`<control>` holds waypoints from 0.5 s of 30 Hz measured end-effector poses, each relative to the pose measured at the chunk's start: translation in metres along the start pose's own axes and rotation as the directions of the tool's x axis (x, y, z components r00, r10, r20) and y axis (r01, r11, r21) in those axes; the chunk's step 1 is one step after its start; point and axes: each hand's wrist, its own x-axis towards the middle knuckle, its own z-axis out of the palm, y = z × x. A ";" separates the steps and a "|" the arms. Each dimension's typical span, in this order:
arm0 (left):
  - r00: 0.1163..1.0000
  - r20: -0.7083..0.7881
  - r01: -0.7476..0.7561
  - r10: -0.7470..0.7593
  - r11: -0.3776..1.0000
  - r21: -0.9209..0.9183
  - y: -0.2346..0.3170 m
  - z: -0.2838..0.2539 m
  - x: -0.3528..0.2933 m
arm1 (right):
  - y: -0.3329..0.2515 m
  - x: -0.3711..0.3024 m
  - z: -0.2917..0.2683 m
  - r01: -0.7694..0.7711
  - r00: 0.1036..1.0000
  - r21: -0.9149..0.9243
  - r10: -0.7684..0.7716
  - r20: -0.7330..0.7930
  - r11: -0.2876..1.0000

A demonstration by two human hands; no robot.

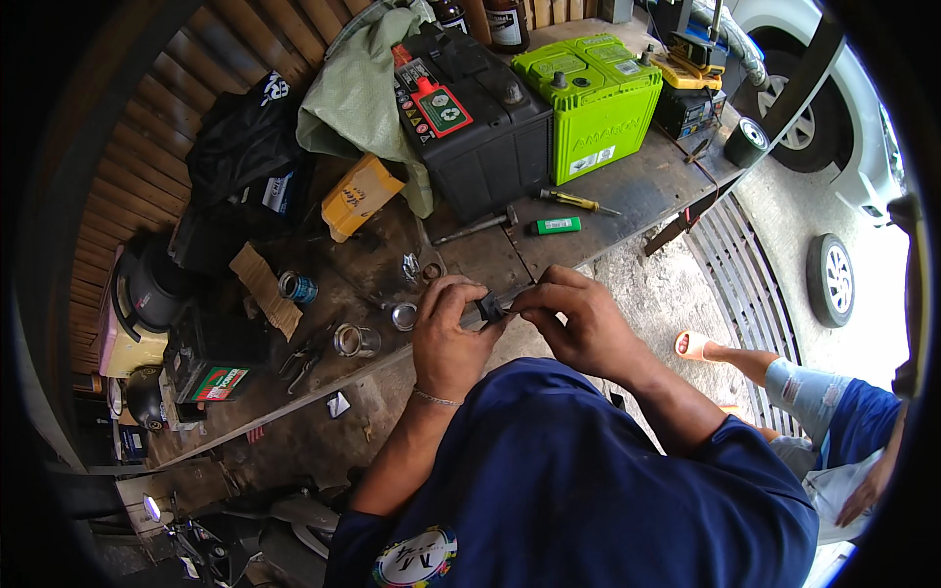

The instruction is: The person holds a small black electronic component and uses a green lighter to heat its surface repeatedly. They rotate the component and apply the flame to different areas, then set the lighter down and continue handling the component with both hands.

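My left hand is closed around a small black part, held in front of my chest at the bench's near edge. The fingertips of my right hand are pinched together at that part's right side; what sits between them is too small to make out. Close by on the bench lie a round metal lid and a glass jar. Beyond my hands are a small metal ring, a green box-shaped item, a hammer-like tool and a screwdriver with a yellow handle.
A black car battery and a lime-green one stand at the back of the wooden bench. Leftward are an orange-yellow box, a small blue can and pliers. Someone in sandals is at the right.
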 end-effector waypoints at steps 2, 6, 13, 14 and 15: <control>1.000 0.013 -0.008 0.008 0.999 0.031 0.000 -0.002 -0.001 | -0.001 0.001 -0.001 -0.008 1.000 0.024 0.007 0.010 1.000; 0.999 0.037 0.012 -0.013 1.000 0.023 0.001 -0.003 -0.001 | -0.003 0.001 -0.002 -0.018 0.999 -0.010 0.018 0.034 1.000; 0.995 0.076 0.065 -0.067 0.997 0.032 -0.002 -0.005 -0.006 | -0.003 0.002 0.000 0.013 0.995 -0.154 0.002 0.103 0.988; 0.993 0.085 0.082 -0.084 0.996 0.024 -0.003 -0.005 -0.007 | -0.003 0.003 0.000 0.037 0.994 -0.160 -0.020 0.103 0.986; 0.993 0.091 0.075 -0.077 0.997 0.024 -0.003 -0.006 -0.007 | -0.003 0.003 0.000 0.043 0.993 -0.167 -0.025 0.113 0.985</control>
